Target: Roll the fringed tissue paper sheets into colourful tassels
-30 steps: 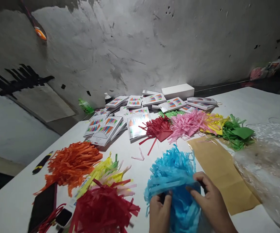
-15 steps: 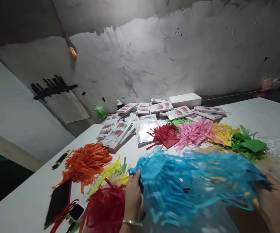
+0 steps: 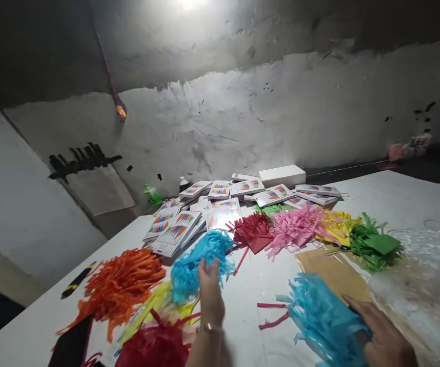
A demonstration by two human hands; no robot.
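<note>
Fringed blue paper now lies in two bundles. My left hand point(image 3: 210, 293), a bracelet at its wrist, reaches over the left blue bundle point(image 3: 200, 262), fingers apart and touching its right side. At the lower right, my right hand point(image 3: 380, 326) grips the edge of the other blue bundle point(image 3: 321, 316) between thumb and fingers. Thin dark red strips point(image 3: 273, 317) stick out beside that bundle. Below my left hand sits a dark red bundle point(image 3: 153, 346), with yellow fringe point(image 3: 159, 306) behind it and an orange bundle point(image 3: 122, 283) to the left.
Printed boxes point(image 3: 176, 232) are piled toward the wall, near a white box point(image 3: 282, 175). Red point(image 3: 254, 229), pink point(image 3: 300, 224), yellow point(image 3: 342, 228) and green point(image 3: 376, 244) bundles line the middle. Brown sheet point(image 3: 334, 270), clear plastic point(image 3: 422, 300), cutter point(image 3: 78, 280) and dark device point(image 3: 71, 344) lie around.
The blue paper that stretched between both hands is now in two separate bundles. My left hand has opened over one, farther forward; my right hand has moved left with the other. The view has tilted up.
</note>
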